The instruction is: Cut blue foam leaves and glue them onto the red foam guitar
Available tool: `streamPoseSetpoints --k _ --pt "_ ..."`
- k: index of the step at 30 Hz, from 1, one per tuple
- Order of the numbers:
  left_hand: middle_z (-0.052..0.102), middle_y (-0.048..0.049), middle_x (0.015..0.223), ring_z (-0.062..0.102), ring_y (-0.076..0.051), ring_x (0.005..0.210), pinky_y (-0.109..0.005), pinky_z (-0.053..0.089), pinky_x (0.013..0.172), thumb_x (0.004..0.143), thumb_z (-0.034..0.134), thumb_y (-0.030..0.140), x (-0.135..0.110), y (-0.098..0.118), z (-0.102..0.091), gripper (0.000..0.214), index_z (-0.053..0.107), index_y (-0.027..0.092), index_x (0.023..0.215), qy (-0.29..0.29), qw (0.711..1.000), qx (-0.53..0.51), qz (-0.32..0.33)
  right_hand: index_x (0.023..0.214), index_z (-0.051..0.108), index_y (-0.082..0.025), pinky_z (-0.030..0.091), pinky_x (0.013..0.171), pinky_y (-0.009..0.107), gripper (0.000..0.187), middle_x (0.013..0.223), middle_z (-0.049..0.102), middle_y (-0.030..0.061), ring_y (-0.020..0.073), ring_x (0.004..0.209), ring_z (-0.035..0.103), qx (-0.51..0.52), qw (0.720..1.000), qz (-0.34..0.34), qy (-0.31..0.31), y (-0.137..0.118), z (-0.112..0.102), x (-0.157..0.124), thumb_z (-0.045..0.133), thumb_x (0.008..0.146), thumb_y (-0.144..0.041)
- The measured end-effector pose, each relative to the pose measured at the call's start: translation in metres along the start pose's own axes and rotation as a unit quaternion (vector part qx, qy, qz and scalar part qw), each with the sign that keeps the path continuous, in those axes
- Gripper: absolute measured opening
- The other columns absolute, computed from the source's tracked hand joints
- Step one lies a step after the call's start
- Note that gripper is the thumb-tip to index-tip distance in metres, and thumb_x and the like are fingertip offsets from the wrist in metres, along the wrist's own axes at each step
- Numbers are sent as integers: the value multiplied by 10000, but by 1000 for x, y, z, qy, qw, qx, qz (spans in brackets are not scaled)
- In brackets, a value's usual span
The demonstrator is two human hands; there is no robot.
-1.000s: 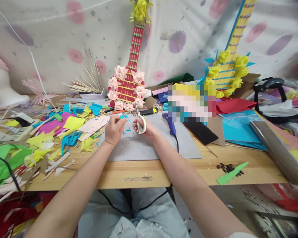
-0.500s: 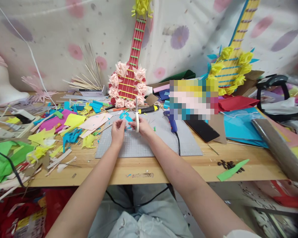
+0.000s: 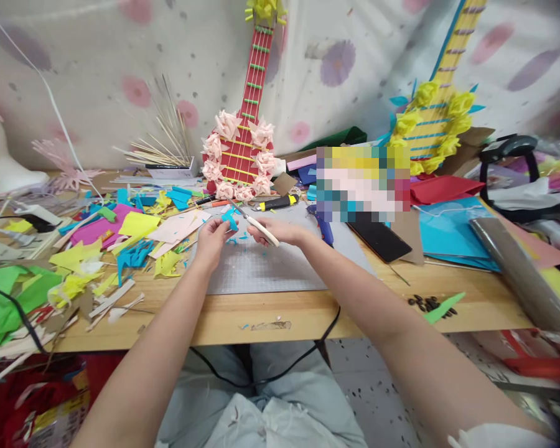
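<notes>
My left hand pinches a small blue paper piece above the grey cutting mat. My right hand grips white-handled scissors, whose blades point left toward the blue paper. Both hands hover over the mat's far half, close together. Tiny blue snippets lie on the mat below them.
A red paper guitar with pink flowers and a yellow one lean on the back wall. Coloured paper scraps cover the left of the wooden table. A blue glue gun, black phone, blue sheets and a grey roll lie right.
The scissors tipped from upright to lying sideways, blades now pointing left at the blue paper. My hands stayed over the mat; the view shifted slightly.
</notes>
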State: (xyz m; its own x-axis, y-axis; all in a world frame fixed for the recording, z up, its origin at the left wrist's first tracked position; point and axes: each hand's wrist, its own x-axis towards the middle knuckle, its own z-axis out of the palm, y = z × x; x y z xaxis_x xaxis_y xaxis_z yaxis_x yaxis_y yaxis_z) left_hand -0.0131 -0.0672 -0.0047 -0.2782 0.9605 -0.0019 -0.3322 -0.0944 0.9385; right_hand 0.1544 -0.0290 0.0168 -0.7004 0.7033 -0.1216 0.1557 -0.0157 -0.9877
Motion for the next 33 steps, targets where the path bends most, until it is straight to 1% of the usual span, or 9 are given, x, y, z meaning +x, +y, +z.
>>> streamPoseSetpoints --k 3,5,7,9,12,18,22,28,33 --pt "621 1 671 641 -144 760 -334 501 809 598 665 196 0 10 3 166 509 152 636 -22 1000 -7 -20 748 536 -139 400 414 178 445 605 571 5 76 487 512 -42 994 46 -85 0 -8 -9 617 704 -574" --pt "627 -4 675 643 -148 769 -333 503 808 596 670 196 -2 12 5 171 511 153 640 -34 999 -15 -34 778 541 -142 433 436 197 522 635 581 22 91 515 531 -12 992 56 -113 3 -10 -13 545 706 -659" --pt "630 -9 676 640 -142 756 -326 507 798 593 673 197 -3 10 5 170 516 151 639 -42 998 -22 -46 799 540 -146 456 455 212 569 644 575 23 102 540 542 15 991 51 -126 8 -9 -15 509 694 -704" --pt "620 -1 652 620 -119 695 -318 513 783 586 674 195 -4 8 5 165 520 150 624 -42 997 -22 -53 799 538 -146 460 459 217 579 631 560 14 102 539 536 17 991 40 -130 11 -9 -17 511 682 -713" --pt "593 23 610 576 -92 617 -318 522 764 574 678 193 -4 5 5 161 524 154 606 -35 998 -16 -52 794 537 -143 432 431 208 569 604 540 1 91 504 506 -3 989 44 -139 12 -8 -17 512 692 -702" --pt "590 14 611 586 -107 642 -325 517 773 580 663 180 -4 7 8 152 516 155 604 -48 997 -3 -62 805 518 -151 390 413 187 573 557 501 -37 62 442 448 -12 989 27 -144 13 -7 -17 484 701 -713" --pt "588 14 609 582 -107 618 -332 520 755 601 639 162 -6 7 11 123 518 153 623 -34 997 -8 -67 789 504 -157 390 415 201 606 543 487 -45 66 429 439 -12 989 18 -144 12 -5 -18 473 668 -750" --pt "604 -4 647 604 -125 686 -344 512 782 618 632 175 -6 5 11 117 518 153 628 -43 998 -1 -54 791 507 -156 360 406 197 578 534 486 -37 68 420 426 -7 991 28 -127 8 -4 -20 458 709 -726" --pt "599 3 628 607 -128 689 -348 512 787 612 629 162 -7 7 10 116 513 157 616 -39 997 3 -63 793 505 -154 324 391 188 542 506 462 -47 66 408 392 -8 992 34 -122 8 -5 -22 498 715 -691"
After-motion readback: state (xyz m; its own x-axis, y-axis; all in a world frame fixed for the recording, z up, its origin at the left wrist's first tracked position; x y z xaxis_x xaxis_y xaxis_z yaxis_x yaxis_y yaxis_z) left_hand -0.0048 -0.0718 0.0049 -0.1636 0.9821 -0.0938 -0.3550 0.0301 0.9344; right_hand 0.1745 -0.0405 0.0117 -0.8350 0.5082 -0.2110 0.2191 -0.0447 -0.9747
